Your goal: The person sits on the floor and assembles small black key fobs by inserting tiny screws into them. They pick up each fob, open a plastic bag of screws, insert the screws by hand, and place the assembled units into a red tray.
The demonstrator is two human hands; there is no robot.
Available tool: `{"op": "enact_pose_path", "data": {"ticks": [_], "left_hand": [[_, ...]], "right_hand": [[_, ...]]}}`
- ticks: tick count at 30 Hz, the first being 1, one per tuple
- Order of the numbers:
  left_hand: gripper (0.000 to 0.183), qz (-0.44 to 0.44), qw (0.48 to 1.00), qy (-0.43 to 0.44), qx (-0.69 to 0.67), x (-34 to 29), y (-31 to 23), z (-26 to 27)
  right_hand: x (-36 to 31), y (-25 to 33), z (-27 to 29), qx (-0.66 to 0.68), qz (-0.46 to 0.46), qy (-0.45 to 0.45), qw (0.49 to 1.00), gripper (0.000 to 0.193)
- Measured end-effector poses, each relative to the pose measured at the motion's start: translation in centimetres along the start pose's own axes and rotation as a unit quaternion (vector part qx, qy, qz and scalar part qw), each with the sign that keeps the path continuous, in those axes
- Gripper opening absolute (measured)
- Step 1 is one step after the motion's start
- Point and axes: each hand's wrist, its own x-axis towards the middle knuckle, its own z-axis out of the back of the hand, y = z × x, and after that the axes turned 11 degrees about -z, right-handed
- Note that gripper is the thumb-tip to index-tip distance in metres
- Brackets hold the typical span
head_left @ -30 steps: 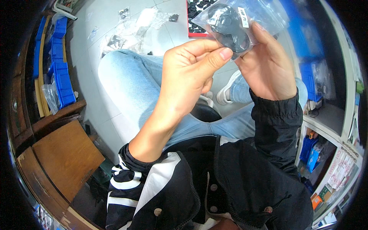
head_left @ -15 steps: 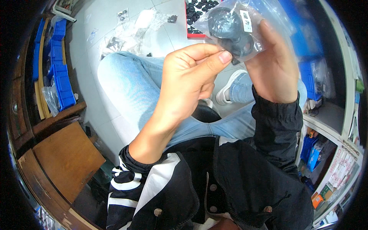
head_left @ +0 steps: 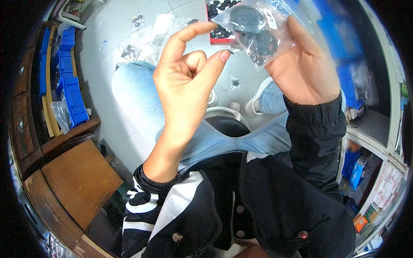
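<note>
My right hand [head_left: 303, 71] holds up a clear plastic bag [head_left: 279, 41] with a white label. Inside the bag are round black parts [head_left: 247, 19], flat and disc-like. Its fingers are partly hidden behind the bag, with the thumb along the bag's right side. To the left of the bag is my left hand [head_left: 183, 75], raised with thumb and forefinger spread apart and the other fingers curled. Nothing shows between them. A red-edged tray [head_left: 220, 41] of small black pieces lies on the floor behind the bag.
Clear plastic packets [head_left: 142, 49] lie scattered on the tiled floor beyond my knee, with a small packet [head_left: 235, 83] near my white shoe [head_left: 259, 101]. Blue bins [head_left: 72, 101] line the left side above a brown wooden panel [head_left: 81, 185]. A white-framed shelf [head_left: 370, 150] stands at the right.
My left hand has let go of the bag's lower edge and moved left, its thumb and forefinger opening. The bag stays in my right hand, tilted differently and shifted slightly.
</note>
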Motion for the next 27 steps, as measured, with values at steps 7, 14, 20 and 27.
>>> {"op": "enact_pose_path", "data": {"ticks": [7,14,20,27], "left_hand": [[0.047,-0.047,0.997,0.040,0.039,0.8,-0.2,0.6],[0.040,-0.128,0.988,-0.021,0.087,1.2,0.5,-0.8],[0.026,0.071,0.971,0.009,-0.230,2.0,-0.2,0.1],[0.024,0.093,0.980,0.110,-0.140,3.1,-0.7,-0.3]], "right_hand": [[-0.1,0.3,-0.3,-0.026,-0.002,0.004,1.000,0.041],[-0.9,1.0,-1.7,-0.093,0.043,-0.017,0.995,0.043],[0.3,0.8,-0.4,-0.162,0.073,0.055,0.983,0.044],[0.4,0.7,-1.6,-0.171,0.060,0.008,0.983,0.046]]}}
